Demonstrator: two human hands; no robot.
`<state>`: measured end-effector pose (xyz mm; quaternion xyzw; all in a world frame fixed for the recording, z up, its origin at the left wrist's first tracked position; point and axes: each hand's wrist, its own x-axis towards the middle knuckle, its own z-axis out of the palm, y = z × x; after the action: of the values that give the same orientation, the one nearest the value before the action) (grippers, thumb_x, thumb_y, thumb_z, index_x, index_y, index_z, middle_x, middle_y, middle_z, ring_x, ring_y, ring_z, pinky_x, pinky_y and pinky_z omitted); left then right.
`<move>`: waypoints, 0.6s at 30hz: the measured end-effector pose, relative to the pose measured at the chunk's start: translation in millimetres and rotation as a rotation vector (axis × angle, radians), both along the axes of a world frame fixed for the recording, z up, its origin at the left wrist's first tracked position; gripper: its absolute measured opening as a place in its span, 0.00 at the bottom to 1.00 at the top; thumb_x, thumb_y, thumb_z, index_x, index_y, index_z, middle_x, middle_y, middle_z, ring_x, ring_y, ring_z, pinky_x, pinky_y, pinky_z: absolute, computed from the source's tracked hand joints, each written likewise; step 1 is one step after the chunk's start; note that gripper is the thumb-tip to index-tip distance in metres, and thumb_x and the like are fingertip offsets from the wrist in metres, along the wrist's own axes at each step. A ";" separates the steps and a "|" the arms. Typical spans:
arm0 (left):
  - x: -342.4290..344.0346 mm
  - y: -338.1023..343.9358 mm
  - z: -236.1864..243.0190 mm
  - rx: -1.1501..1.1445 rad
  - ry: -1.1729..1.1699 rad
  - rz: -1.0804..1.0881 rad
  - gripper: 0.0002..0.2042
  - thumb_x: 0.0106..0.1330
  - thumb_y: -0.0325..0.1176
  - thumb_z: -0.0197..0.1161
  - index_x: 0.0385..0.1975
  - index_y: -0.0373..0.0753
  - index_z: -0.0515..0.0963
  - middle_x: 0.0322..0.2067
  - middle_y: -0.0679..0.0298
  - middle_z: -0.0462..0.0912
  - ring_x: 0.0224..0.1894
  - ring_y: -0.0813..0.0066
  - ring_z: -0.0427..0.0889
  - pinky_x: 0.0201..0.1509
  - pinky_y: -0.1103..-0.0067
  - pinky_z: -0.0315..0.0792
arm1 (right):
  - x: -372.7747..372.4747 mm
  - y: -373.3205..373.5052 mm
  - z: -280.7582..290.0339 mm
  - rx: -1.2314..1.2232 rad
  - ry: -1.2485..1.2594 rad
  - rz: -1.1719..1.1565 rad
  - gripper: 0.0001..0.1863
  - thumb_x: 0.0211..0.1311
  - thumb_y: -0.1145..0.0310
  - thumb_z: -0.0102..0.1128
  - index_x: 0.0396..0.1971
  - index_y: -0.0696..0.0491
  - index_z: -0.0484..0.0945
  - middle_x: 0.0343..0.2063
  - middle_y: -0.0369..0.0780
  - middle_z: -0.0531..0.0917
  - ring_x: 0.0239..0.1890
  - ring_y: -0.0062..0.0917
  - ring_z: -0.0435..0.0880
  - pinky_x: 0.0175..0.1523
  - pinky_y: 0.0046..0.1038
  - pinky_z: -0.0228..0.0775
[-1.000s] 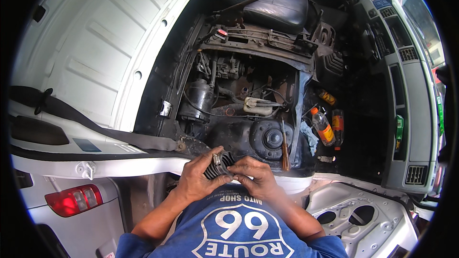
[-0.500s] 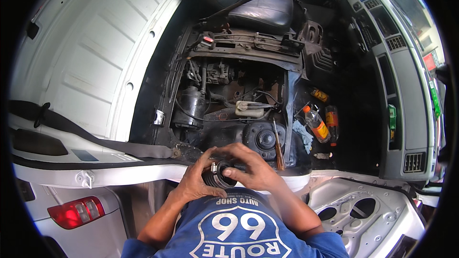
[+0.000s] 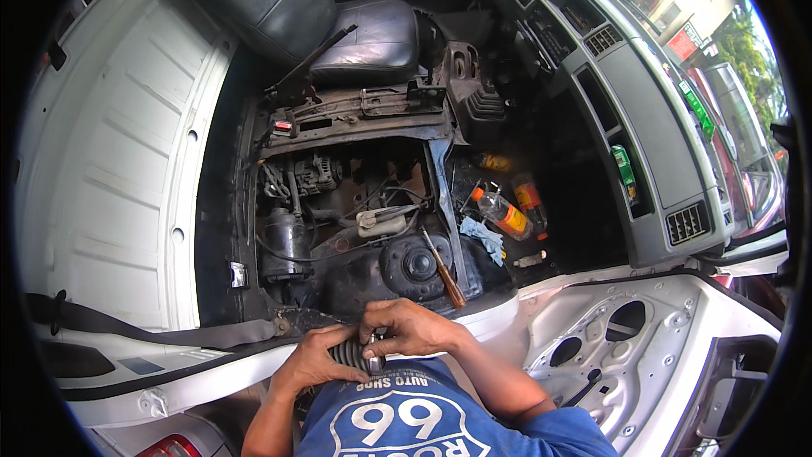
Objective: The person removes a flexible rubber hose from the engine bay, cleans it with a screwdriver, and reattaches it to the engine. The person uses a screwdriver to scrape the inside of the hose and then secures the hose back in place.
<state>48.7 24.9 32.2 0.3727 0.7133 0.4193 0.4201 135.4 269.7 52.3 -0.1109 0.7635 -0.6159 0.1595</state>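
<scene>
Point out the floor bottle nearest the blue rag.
The orange-capped clear bottle, right beside the light blue rag; the bottle to its right and the one above lie farther off.

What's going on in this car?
A person is holding a black ribbed tube close to their blue shirt. The left grip is around it; the right grip is at the metal band on its end. Beyond is an open engine compartment, with a screwdriver and bottles lying nearby.
</scene>
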 end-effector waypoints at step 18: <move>-27.5 -12.6 -53.2 0.209 -0.201 -0.037 0.37 0.46 0.51 0.87 0.55 0.36 0.85 0.48 0.55 0.90 0.52 0.63 0.88 0.59 0.72 0.78 | -8.2 -12.9 -13.6 0.092 -0.200 -0.016 0.13 0.55 0.69 0.81 0.38 0.55 0.88 0.40 0.38 0.85 0.50 0.30 0.85 0.56 0.33 0.76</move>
<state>21.2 12.2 -21.0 0.3836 0.6129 0.5189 0.4561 127.2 256.9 38.7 -0.0355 0.7720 -0.5895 0.2349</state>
